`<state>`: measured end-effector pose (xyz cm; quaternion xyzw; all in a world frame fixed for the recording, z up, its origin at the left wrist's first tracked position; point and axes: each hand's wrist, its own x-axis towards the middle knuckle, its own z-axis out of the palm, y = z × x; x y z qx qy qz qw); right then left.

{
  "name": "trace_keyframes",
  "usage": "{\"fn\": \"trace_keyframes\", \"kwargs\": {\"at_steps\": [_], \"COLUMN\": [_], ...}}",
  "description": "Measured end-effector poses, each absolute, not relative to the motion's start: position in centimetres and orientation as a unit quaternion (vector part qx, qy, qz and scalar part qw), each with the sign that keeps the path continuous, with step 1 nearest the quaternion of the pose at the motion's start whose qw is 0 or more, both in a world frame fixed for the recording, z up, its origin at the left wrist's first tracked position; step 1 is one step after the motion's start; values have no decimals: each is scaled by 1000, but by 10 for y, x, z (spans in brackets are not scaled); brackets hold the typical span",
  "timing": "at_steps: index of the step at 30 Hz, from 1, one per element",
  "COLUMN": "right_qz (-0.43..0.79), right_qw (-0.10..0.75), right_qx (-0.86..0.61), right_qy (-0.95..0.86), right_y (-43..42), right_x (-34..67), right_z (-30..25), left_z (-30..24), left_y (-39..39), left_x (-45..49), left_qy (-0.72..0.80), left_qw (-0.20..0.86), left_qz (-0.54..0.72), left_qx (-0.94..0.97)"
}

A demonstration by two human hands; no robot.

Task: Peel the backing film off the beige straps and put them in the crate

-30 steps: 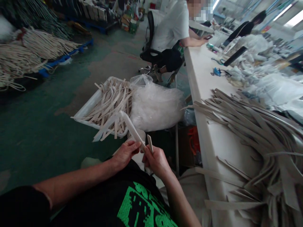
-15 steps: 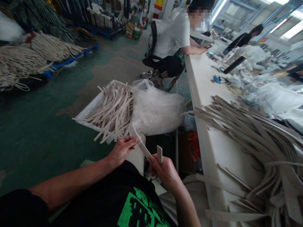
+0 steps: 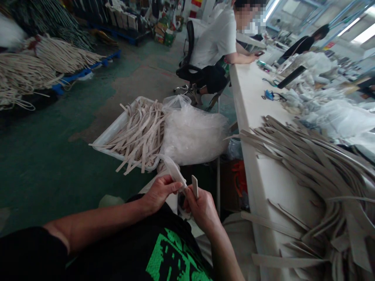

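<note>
Over my lap, my left hand (image 3: 162, 191) pinches a pale beige strip (image 3: 173, 170) between thumb and fingers. The strip's far part curves up toward the white bin. My right hand (image 3: 200, 207) is closed around the same strip, close beside the left fingertips, and a short flat end (image 3: 195, 186) sticks up above its thumb. Whether that end belongs to the same strip is hidden inside the hand. Just beyond my hands, a white bin (image 3: 106, 134) holds a heap of similar strips (image 3: 143, 132).
A clear plastic bag (image 3: 196, 134) bulges beside the bin. To the right, a white table (image 3: 244, 101) carries a large pile of strips (image 3: 322, 171). A seated person (image 3: 215, 39) leans on its far end. Bundles on a blue pallet (image 3: 88, 74) lie at left.
My left hand has slid along the strip toward my right hand, so the two now nearly meet. My right hand has shifted only slightly.
</note>
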<state>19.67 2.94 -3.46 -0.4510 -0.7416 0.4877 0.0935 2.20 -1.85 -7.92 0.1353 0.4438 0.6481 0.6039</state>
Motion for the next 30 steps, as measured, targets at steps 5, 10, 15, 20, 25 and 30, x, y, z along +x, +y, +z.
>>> {"fn": "trace_keyframes", "kwargs": {"at_steps": [5, 10, 15, 20, 25, 30], "right_qz": [518, 505, 517, 466, 531, 506], "right_qw": [66, 79, 89, 77, 88, 93], "right_qx": [-431, -453, -449, -470, -447, -472], "right_qy": [-736, -731, -724, -746, -714, -716], "right_y": [30, 27, 25, 22, 23, 26], "right_x": [210, 208, 206, 201, 197, 212], "right_z": [-33, -37, -38, -36, -36, -31], "left_z": [-80, -85, -85, -85, -78, -75], "left_y": [-17, -12, -6, -7, -3, -3], "left_x": [18, 15, 5, 12, 19, 23], "left_qy": [459, 441, 447, 445, 439, 412], "left_qw": [568, 612, 573, 607, 579, 619], "left_qz": [671, 648, 681, 654, 685, 669], "left_qx": [126, 103, 94, 72, 56, 22]}}
